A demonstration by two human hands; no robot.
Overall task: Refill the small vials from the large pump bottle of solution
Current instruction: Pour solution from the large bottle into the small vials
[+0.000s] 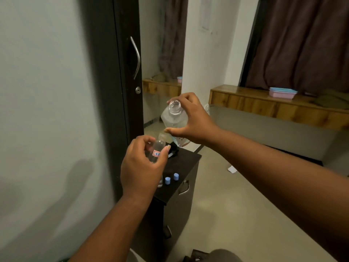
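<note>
My right hand [190, 120] grips a large clear bottle [174, 118] by its shoulder, above the dark cabinet top [183, 159]. Its neck is open, with no pump on it. My left hand [141, 167] holds a small clear vial [155, 150] with a red and blue label, just below and left of the big bottle. Two light blue caps [167, 180] [176, 176] stand on the cabinet top. A black pump head [172, 150] lies on the cabinet behind the vial. Another clear vial [160, 181] stands partly hidden behind my left hand.
A tall dark wardrobe door [120, 72] with a metal handle rises on the left beside a mirror. The cabinet has drawers with metal handles [184, 187]. A wooden ledge [264, 103] at the right carries a pink and blue box [282, 92]. A scrap of paper [232, 169] lies on the floor.
</note>
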